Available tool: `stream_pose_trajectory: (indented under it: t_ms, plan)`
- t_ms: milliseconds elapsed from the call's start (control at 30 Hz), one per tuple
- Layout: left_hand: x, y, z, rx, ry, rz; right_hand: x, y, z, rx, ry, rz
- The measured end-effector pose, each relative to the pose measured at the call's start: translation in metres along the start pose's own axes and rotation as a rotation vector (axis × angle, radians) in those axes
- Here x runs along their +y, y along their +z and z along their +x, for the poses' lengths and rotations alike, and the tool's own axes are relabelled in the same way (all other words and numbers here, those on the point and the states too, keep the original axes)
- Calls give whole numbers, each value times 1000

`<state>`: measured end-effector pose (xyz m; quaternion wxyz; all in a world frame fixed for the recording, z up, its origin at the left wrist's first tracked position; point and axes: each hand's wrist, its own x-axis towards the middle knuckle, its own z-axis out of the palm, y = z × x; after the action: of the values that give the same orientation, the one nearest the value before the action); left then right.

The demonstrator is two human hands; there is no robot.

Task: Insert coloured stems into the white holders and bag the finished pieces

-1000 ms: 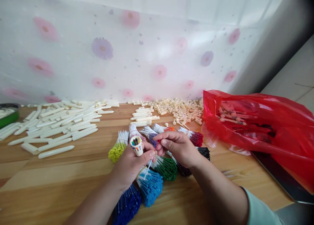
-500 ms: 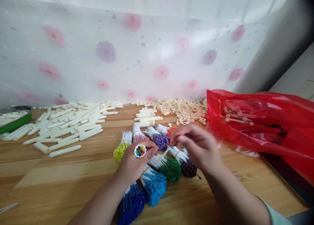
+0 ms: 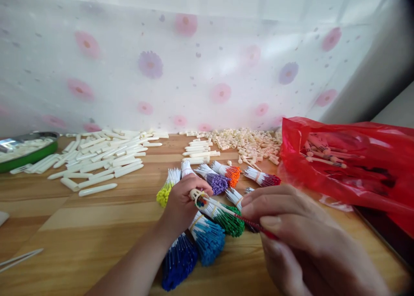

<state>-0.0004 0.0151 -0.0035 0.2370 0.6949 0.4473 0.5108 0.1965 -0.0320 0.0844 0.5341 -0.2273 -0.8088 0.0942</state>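
The left hand (image 3: 181, 203) grips a short white barrel (image 3: 195, 197) in curled fingers over the middle of the wooden table (image 3: 97, 227), its slotted mouth turned to the near right; the rest of the barrel is hidden by the hand, and the coloured tips inside are too small to count. The right hand (image 3: 287, 235), near and blurred, pinches a thin stick (image 3: 247, 222) by its red end between thumb and fingers, which cover part of it. The stick's white end runs left to the barrel's mouth, but whether it has entered cannot be told. Behind the right hand, a bundle of white stems (image 3: 234, 197) loses most of its coloured end; behind the left, another bundle (image 3: 186, 167) shows white stems only. The dark blue bundle (image 3: 179, 263) is partly covered at its far end. At the right, the red bag (image 3: 333, 188) is cut off by the edge, its pale contents dim through the plastic, and it overlaps a dark flat object (image 3: 381, 229). The green tray (image 3: 39, 154) and a pair of thin prongs (image 3: 22, 256) are cut off at the left.
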Motion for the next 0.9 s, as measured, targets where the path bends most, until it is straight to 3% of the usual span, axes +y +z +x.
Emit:
stream_pose_trajectory:
  t_ms: [200,333,633,900]
  plan:
    - [3,0,2,12,18,52,0,3,-5,-42,-18,-42]
    - [3,0,1,25,61,44,0,9,-5,-22,-64,-38]
    - [3,-3,-3,18,143,103,15,28,-2,106,-13,39]
    - [1,-4,-5,74,173,213,25,39,-4,75,-24,13]
